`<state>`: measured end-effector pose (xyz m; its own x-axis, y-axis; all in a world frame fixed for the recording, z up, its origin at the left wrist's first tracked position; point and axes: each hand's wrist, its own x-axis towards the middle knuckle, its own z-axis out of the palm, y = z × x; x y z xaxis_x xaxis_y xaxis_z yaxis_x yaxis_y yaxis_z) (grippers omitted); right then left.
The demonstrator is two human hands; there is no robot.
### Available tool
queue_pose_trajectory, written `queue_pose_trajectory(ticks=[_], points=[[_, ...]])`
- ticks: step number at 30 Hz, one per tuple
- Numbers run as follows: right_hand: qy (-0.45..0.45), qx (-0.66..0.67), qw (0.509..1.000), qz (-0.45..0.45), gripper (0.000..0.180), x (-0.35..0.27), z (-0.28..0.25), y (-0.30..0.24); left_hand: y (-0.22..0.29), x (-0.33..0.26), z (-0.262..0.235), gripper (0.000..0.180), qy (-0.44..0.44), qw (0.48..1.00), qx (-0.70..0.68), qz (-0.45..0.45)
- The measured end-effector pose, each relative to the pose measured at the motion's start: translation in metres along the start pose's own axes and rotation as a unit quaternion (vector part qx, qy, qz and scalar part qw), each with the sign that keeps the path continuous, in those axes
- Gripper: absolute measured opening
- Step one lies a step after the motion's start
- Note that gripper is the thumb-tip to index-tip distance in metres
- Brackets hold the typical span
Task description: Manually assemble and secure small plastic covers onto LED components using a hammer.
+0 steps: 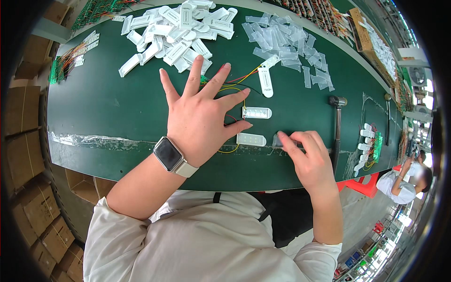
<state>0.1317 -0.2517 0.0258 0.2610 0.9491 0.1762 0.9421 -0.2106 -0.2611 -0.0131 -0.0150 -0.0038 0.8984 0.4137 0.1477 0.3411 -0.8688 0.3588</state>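
While your left hand [199, 117] lies flat, fingers spread, over wired parts at frame centre on the green tabletop [108, 103], your right hand [307, 157] has its grip pinched on a small clear cover [278, 139], centre-right. Assembly step, by appearance; next calls for aligning it with the white housing [251, 139] just beside.

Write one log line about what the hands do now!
left hand: spread over wires | right hand: pinching clear cover | table: green
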Motion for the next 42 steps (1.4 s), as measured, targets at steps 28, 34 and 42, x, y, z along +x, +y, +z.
queue_pose_trajectory(ticks=[28,34,42], points=[[0.068,0.122,0.99,0.029,0.03,0.066,0.03,0.004,0.0,0.0,-0.001,0.062,-0.002,1.0,0.001,0.002],[0.053,0.11,0.992,0.017,0.028,0.068,0.032,0.006,0.0,0.0,0.0,0.061,0.004,1.0,-0.006,0.004],[0.055,0.101,0.993,0.018,0.027,0.07,0.033,0.004,0.0,0.001,0.001,0.06,0.002,1.0,-0.006,0.004]])
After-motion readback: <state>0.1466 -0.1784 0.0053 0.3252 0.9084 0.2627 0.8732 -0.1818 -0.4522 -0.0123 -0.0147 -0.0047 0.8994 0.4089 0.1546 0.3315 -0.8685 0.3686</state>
